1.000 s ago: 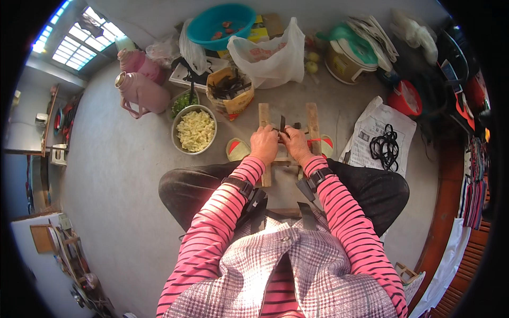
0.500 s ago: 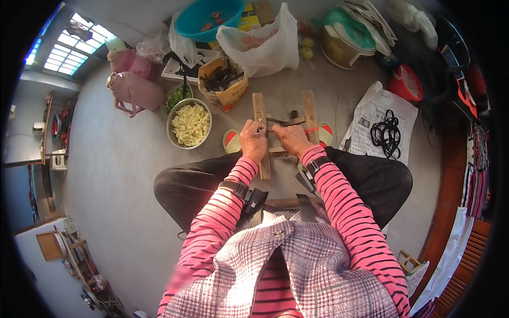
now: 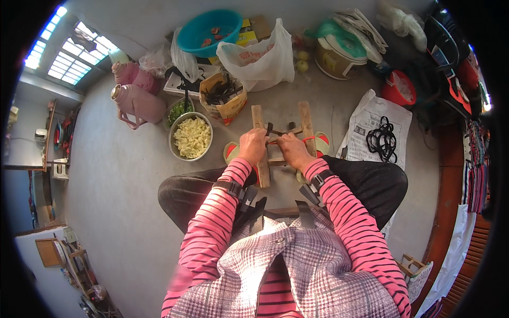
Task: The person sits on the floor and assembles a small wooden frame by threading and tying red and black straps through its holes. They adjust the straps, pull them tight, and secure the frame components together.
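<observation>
In front of me on the floor stands a small wooden frame point(image 3: 305, 117) with two rails and crossbars. Over its left rail, my left hand point(image 3: 253, 146) is closed, pinching a short dark strip point(image 3: 269, 129) that sticks up past the fingers. My right hand point(image 3: 293, 150) is closed between the rails, fingertips close to the left ones; what it pinches is hidden by the fingers. A red cord point(image 3: 308, 139) runs at the right rail, just beyond my right hand. My shoes show on both sides of the frame.
Left of the frame stand a metal bowl point(image 3: 173, 142) of pale yellow pieces, a paper bag point(image 3: 231, 108) of dark strips and pink flasks point(image 3: 142, 105). A white plastic bag point(image 3: 260, 63) and blue basin point(image 3: 185, 40) stand behind. Black looped cord point(image 3: 383, 140) lies on paper point(image 3: 360, 124) at right.
Both hands stay close together over the frame. The dark strip now stands up above my left hand, and my left fingers have turned. The whole view has shifted slightly.
</observation>
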Demonstrator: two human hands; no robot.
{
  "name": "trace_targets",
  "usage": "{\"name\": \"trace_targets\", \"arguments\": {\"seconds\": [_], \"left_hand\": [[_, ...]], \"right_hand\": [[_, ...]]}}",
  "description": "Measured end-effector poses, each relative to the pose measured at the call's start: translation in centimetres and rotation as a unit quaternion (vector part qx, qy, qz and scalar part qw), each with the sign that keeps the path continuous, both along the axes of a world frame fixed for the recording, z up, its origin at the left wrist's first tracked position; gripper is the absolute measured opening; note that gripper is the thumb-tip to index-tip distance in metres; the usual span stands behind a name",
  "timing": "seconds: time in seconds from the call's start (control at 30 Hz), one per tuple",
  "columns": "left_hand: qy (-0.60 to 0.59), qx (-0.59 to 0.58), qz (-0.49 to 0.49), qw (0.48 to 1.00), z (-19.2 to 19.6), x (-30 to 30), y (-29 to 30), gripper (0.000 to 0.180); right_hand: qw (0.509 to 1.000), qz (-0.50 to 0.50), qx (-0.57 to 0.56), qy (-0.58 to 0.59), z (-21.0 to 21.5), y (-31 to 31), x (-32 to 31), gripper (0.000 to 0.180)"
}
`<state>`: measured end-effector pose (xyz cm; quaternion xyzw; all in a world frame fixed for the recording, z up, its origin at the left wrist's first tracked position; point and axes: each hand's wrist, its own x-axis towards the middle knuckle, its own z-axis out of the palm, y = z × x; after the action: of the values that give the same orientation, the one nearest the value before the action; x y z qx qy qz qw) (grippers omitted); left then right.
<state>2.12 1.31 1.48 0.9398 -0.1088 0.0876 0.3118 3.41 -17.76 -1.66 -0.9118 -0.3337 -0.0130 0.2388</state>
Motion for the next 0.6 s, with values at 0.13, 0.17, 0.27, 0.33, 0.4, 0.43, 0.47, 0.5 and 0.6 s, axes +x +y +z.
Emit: {"name": "trace_targets", "arguments": {"seconds": [0.13,0.17,0.27,0.33,0.4,0.43,0.47,0.5,0.6], "left_hand": [[0.052,0.026,0.001,0.998,0.2,0.7,-0.2,0.012],[0.054,0.033,-0.009,0.998,0.2,0.9,-0.2,0.011],[0.067,0.047,-0.036,0.996,0.1,1.1,-0.4,0.010],[0.082,0.044,-0.053,0.994,0.0,1.2,-0.5,0.012],[0.088,0.035,-0.050,0.994,-0.1,1.3,-0.6,0.013],[0.092,0.032,-0.049,0.994,-0.2,1.3,-0.6,0.013],[0.089,0.041,-0.056,0.994,-0.2,1.3,-0.6,0.013],[0.085,0.051,-0.063,0.993,-0.3,1.4,-0.7,0.013],[0.123,0.048,-0.041,0.990,-0.4,1.5,-0.7,0.013]], "right_hand": [[0.996,-0.027,0.047,-0.068,1.9,-0.6,-0.1,0.020],[0.994,-0.024,0.057,-0.090,2.6,-0.6,0.0,0.020],[0.989,-0.015,0.086,-0.117,4.8,-0.2,0.0,0.021],[0.986,0.004,0.120,-0.114,5.8,0.3,0.3,0.021],[0.991,-0.004,0.079,-0.108,6.0,0.6,0.8,0.022],[0.992,-0.005,0.059,-0.110,5.8,0.7,1.0,0.023],[0.995,-0.008,0.030,-0.093,5.5,0.5,1.2,0.023],[0.996,-0.007,0.004,-0.086,5.0,0.3,1.4,0.024],[0.998,-0.007,-0.012,-0.061,3.4,-0.1,1.8,0.022]]}}
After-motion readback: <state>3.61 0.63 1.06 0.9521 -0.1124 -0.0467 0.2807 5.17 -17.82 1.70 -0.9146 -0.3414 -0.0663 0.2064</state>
